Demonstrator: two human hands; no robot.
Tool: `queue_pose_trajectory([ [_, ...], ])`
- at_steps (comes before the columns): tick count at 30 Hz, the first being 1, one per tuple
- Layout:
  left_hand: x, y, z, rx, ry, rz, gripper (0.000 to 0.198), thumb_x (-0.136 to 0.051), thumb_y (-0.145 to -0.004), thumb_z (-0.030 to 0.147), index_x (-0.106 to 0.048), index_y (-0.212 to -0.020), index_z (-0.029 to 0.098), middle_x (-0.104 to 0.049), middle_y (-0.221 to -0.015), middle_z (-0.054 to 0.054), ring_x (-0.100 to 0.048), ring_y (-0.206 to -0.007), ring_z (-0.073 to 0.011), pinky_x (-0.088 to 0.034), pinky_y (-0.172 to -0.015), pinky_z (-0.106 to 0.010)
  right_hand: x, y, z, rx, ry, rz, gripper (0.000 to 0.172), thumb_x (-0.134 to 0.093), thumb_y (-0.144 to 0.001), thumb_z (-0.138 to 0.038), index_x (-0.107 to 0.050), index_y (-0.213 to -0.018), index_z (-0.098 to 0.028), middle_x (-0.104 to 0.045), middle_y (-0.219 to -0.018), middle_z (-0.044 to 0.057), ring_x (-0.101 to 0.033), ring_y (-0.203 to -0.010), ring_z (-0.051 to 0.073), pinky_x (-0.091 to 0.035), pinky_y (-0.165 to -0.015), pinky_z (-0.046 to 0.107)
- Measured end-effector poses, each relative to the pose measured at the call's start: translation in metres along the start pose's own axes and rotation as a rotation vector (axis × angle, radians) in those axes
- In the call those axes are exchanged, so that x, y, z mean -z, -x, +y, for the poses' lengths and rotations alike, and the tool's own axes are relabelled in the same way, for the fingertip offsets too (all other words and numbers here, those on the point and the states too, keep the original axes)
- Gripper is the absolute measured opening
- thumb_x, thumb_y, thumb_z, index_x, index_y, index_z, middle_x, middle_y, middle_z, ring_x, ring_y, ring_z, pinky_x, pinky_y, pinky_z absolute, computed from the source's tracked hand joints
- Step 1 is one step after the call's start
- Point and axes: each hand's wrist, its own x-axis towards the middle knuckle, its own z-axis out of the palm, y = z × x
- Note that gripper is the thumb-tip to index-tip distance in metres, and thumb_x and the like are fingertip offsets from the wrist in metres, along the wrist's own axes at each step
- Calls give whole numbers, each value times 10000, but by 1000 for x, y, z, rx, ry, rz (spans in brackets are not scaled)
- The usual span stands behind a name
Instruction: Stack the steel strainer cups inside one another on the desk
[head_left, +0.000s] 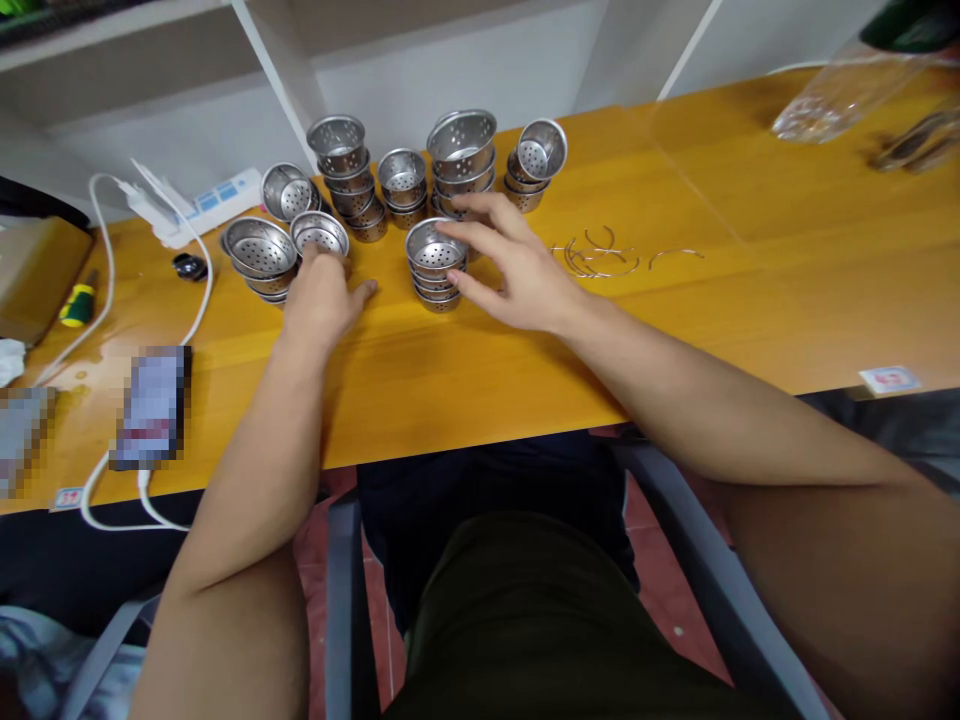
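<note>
Several stacks of perforated steel strainer cups stand on a yellow wooden table. My left hand reaches forward and its fingers close around a single strainer cup beside a wider stack. My right hand, fingers spread, rests against the near stack of cups, fingertips touching its rim. A few thin wire handles lie loose to the right of that hand.
A white power strip and cable lie at the left, with a screwdriver, a small dark object and a phone. A clear plastic bag sits far right. A small card lies by the front edge.
</note>
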Motion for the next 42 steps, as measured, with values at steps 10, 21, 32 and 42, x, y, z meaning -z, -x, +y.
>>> queue_pose_trajectory([
  [10, 23, 4, 81, -113, 62, 220, 487, -758, -1168, 797, -719, -1124, 313, -801, -1381, -45, -699, -1540, -400, -551, -1409, -714, 8, -2, -20, 9, 4, 25, 672, -672, -1219, -728, -713, -1818, -425, -590, -1931, 107, -478, -1840, 536, -404, -1512, 847],
  [21, 4, 18, 124, -393, -6, -6, 461, -691, -1221, 674, -623, -985, 284, -840, -1367, -80, -739, -1505, -445, -477, -1436, -827, 5, -4, -42, 145, 38, -30, 660, -419, -1342, -719, -715, -1804, -353, -749, -1645, 146, -715, -1608, 450, -567, -1412, 729],
  [32, -17, 4, 115, -437, 90, 78, 1057, -795, -1022, 969, -383, -1825, 419, -614, -1858, -154, -561, -1811, -457, -477, -1542, -744, -4, -3, -37, 284, -178, 69, 426, -671, -1305, -674, -767, -1286, -259, -747, -1213, 85, -770, -1050, 276, -719, -989, 461],
  [42, -23, 10, 127, -445, 160, -42, 808, -599, -1197, 851, -499, -1824, 350, -667, -1838, -148, -642, -1744, -433, -460, -1555, -714, 1, -10, -49, 123, -318, 164, 681, -855, -1142, -837, -569, -884, -275, -535, -823, 4, -553, -782, 219, -637, -845, 432],
])
